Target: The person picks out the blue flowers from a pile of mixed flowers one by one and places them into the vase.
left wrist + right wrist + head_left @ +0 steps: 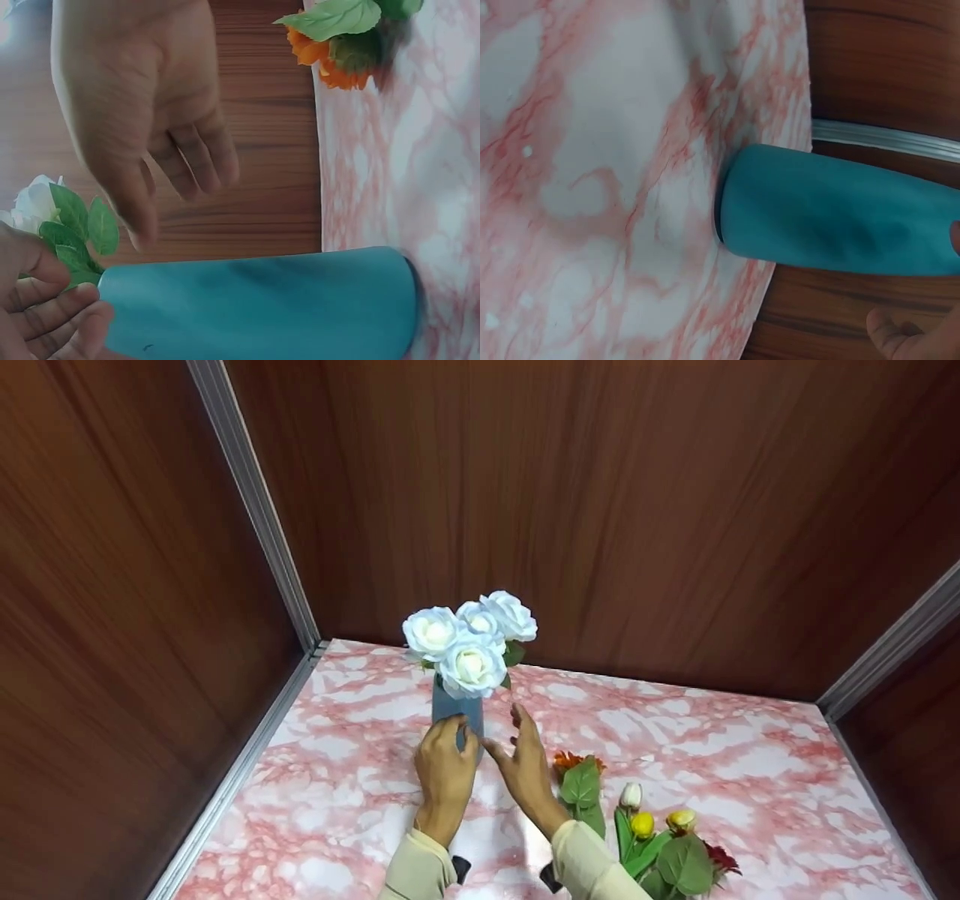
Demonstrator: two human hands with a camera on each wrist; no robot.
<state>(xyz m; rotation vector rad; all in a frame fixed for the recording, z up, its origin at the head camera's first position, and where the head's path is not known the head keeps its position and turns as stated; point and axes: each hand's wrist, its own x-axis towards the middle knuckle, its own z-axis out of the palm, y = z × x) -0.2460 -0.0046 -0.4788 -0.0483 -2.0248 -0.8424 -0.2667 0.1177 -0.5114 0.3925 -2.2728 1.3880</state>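
Observation:
A blue-teal vase (pixel 459 706) stands upright with several pale blue-white artificial roses (pixel 472 664) in it. My left hand (pixel 448 761) is at the near left side of the vase, fingers loosely bent and gripping nothing. In the left wrist view, the fingers of the left hand (pixel 56 311) are beside the vase's (pixel 262 304) mouth; whether they touch it I cannot tell. To the right, my right hand (pixel 523 757) is apart from the vase, thumb and fingers spread. The right wrist view shows the vase's base (pixel 742 202) on the table, with part of the right hand (pixel 915 337) below.
On the right of the marbled pink-white table (pixel 330 780) lie an orange flower (pixel 574 761) with green leaves, white and yellow tulips (pixel 643 825) and a dark red flower (pixel 721 859). Brown wood-look panels (pixel 562 510) with metal edge rails (pixel 255 502) enclose the table.

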